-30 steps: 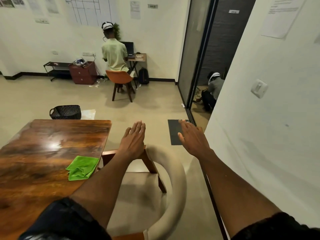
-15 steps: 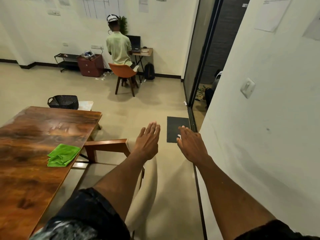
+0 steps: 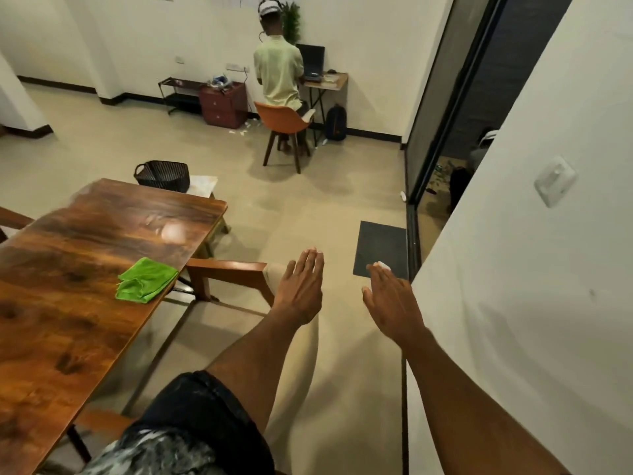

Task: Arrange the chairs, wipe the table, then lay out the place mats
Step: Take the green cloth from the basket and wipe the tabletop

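A wooden chair (image 3: 236, 274) with a cream padded back stands at the right side of the dark wooden table (image 3: 78, 293), its seat tucked under the tabletop. My left hand (image 3: 301, 289) is held flat with fingers extended just over the cream backrest; whether it touches the rest is unclear. My right hand (image 3: 394, 303) hovers open to the right of the chair, holding nothing. A crumpled green cloth (image 3: 147, 280) lies near the table's right edge. No place mats are visible.
A white wall (image 3: 531, 269) stands close on the right, with a dark doormat (image 3: 382, 250) before a glass door. A black basket (image 3: 162, 175) sits beyond the table's far end. A person sits on an orange chair (image 3: 282, 126) at a far desk. Another chair's arm (image 3: 13, 219) shows at left.
The chair has slid in under the table, so its seat is now hidden. Both hands stay open above and beside the backrest, and my view has shifted right and up.
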Available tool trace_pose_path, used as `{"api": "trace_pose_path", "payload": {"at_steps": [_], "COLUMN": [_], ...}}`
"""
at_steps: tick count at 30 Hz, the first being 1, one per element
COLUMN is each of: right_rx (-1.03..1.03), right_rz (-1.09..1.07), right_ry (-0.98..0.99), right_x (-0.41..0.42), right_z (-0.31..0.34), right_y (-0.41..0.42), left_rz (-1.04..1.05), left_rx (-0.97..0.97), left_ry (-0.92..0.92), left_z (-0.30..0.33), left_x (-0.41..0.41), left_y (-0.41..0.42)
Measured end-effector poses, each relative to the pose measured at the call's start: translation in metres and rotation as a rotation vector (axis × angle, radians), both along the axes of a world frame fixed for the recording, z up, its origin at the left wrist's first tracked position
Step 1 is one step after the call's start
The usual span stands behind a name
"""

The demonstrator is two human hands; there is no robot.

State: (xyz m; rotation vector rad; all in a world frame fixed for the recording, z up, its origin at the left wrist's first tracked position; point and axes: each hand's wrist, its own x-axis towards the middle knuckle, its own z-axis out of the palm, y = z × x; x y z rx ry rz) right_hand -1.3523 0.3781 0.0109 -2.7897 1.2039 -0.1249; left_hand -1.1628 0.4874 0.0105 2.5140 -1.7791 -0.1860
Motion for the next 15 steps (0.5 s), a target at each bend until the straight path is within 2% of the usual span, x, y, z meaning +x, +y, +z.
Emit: {"api": "trace_pose_path", "payload": {"at_steps": [8,15], "right_rx": [-0.070,-0.091], "right_rz": [-0.013,0.075], "right_ry": [-0.010,0.009], "right_x": [0.005,0.042], "right_z": [0.015,0.041], "right_y": [-0.058,-0.083], "left_rz": [0.007,0.063], "left_rx": [-0.044,-0.060], "left_ry": [0.043,0.052], "left_z": [-0.006,-0.007], "left_x": [0.011,0.043], "left_y": [-0.047,-0.062]}}
